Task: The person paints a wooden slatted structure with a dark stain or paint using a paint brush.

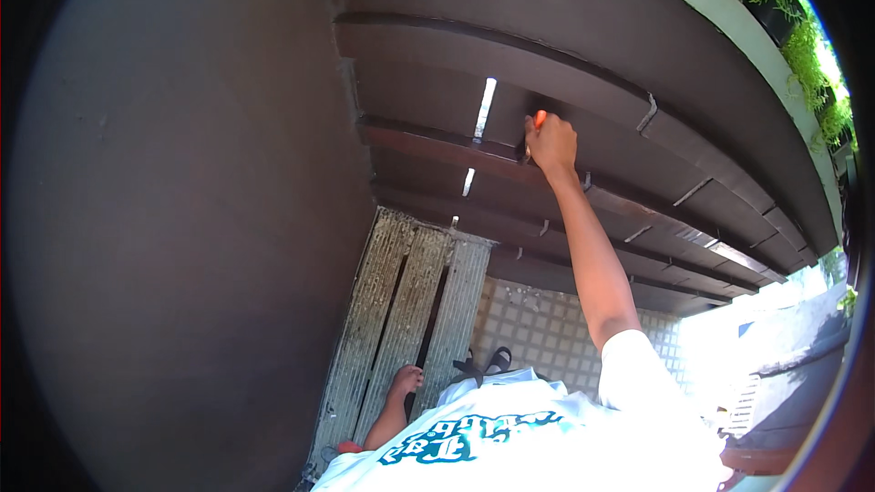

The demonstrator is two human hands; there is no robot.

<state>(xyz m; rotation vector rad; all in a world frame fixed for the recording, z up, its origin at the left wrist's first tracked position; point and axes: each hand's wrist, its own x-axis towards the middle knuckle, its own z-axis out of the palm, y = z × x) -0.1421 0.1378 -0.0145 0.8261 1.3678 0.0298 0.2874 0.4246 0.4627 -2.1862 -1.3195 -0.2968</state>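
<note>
My right hand [553, 144] is stretched far up and closed around a paintbrush with an orange handle [540, 118]. Its lower end, partly hidden by my fingers, points down at a brown rail [437, 143] of the slatted panel. Beside the hand, to the left, a bright narrow gap [485, 109] shows through the brown boards. Low in the view, my left hand [406, 379] hangs over weathered wooden planks [415, 287] with its fingers curled. Whatever that hand may hold is hidden.
A large plain brown wall [200, 219] fills the left side. Below the panel lies a tiled floor [538, 319], with a black sandal [499, 360] on it. Green plants [807, 64] hang beyond a pale edge [702, 0] at upper right.
</note>
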